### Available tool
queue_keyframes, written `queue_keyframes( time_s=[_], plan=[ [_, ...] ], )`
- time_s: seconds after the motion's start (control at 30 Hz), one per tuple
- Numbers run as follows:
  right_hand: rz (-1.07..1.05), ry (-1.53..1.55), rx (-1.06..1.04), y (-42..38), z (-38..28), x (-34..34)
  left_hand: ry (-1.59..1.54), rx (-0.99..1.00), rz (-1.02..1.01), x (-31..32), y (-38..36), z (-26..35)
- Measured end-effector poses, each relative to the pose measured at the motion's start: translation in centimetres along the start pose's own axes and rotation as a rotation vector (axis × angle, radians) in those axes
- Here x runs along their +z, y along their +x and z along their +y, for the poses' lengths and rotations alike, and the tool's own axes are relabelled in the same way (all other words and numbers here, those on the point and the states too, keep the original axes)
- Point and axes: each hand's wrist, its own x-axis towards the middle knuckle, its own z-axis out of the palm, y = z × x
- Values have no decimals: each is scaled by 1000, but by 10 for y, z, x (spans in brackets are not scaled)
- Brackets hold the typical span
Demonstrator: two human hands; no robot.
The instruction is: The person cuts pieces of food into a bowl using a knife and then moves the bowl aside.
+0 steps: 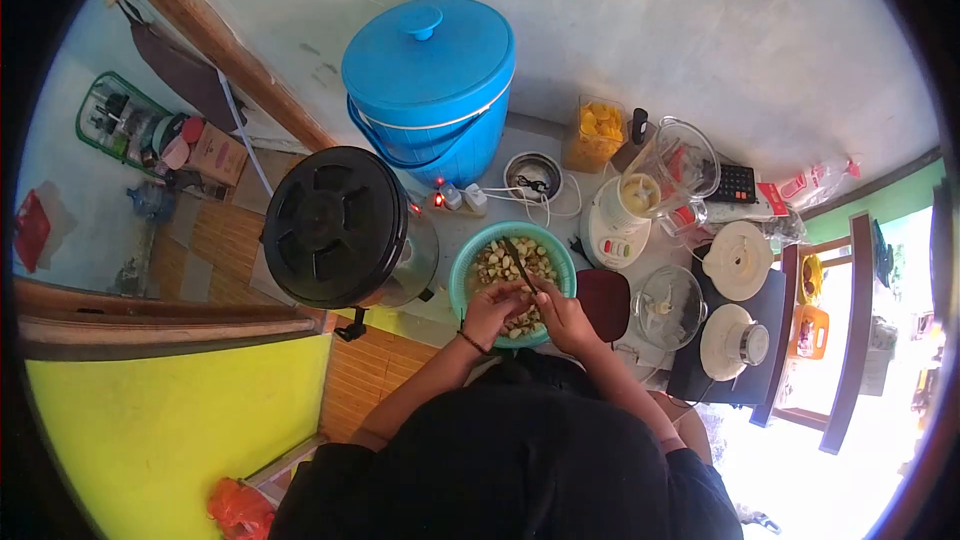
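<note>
A turquoise basin (pixel 458 275) holds many small pale and brownish pieces (pixel 535 258) that look like chopped food. Over its near side, my right hand (pixel 564 320) is closed around a dark knife (pixel 519 262), whose blade points away from me over the pieces. Close against it, my left hand (pixel 494 310) has its fingers pinched together on something small and pale, too small to name. The two hands nearly touch at the fingertips.
A dispenser with a black lid (pixel 335 225) stands left of the basin, a blue lidded bucket (pixel 430 90) behind. A metal bowl (pixel 533 180), power strip with cables, yellow-filled container (pixel 597 135), blender (pixel 615 225), clear bowl (pixel 670 308) and dark red board (pixel 603 305) stand behind and right.
</note>
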Motion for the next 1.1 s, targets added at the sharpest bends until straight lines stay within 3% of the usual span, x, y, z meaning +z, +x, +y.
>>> queue_keyframes(
  time_s=[0.2, 0.6, 1.1],
  plan=[
    [-9, -23, 11, -1, -3, 0, -5, 34, 144, 19, -11, 8],
    [16, -176, -16, 0, 13, 14, 25, 135, 245, 27, -15, 4],
    [9, -347, 66, -1, 5, 23, 109, 26, 279, 21, -13, 0]
  ],
)
